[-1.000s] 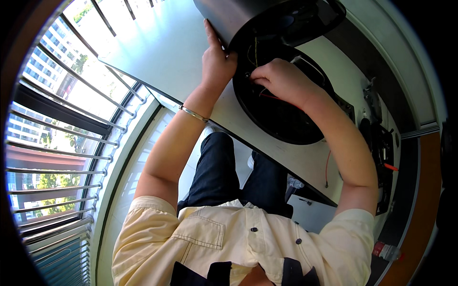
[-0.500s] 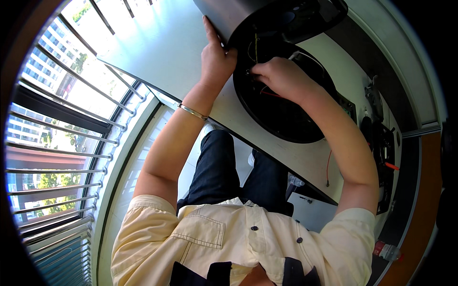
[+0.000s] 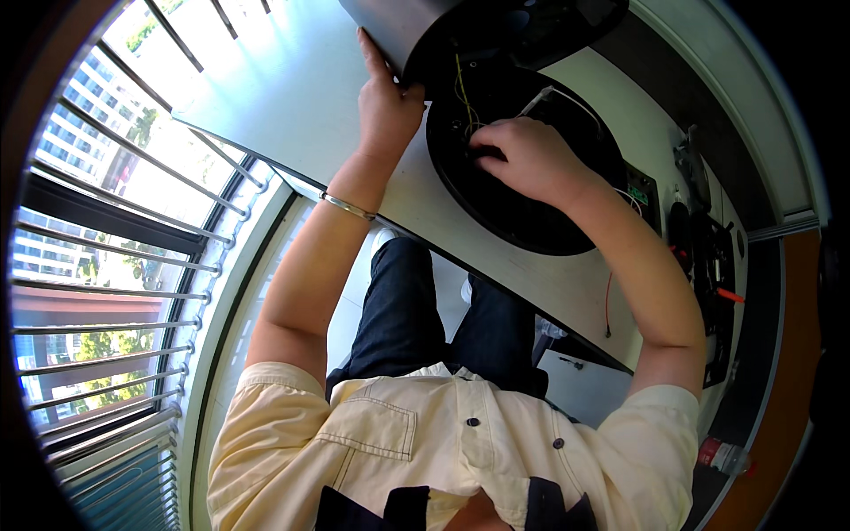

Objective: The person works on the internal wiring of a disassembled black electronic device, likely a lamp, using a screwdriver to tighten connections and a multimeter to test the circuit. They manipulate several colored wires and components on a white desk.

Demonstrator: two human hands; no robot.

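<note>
At the top, a large dark grey cylindrical housing point(image 3: 394, 31) is tilted over a round black base point(image 3: 540, 234) on the table. My left hand point(image 3: 387, 111) grips the housing's lower left rim, index finger stretched along its outside and thumb at the edge. My right hand point(image 3: 531, 157) is inside the base, fingers curled in a pinch close to its left inner side. Whatever lies between those fingertips is hidden. Thin yellow-green wires point(image 3: 461, 84) run down from the housing to beside the right fingertips. A white cable point(image 3: 567, 96) curves along the base behind that hand.
A green circuit board point(image 3: 636, 193) lies right of the base, with a loose red wire point(image 3: 609, 305) near the table's front edge. Black tools and an orange-handled tool point(image 3: 730, 296) are at the far right. A plastic bottle point(image 3: 724, 457) stands low right; barred windows point(image 3: 115, 257) line the left.
The housing and my left hand have shifted slightly left and up. My right fingers have moved a little lower inside the base, and the wires hang in a looser curve beside them.
</note>
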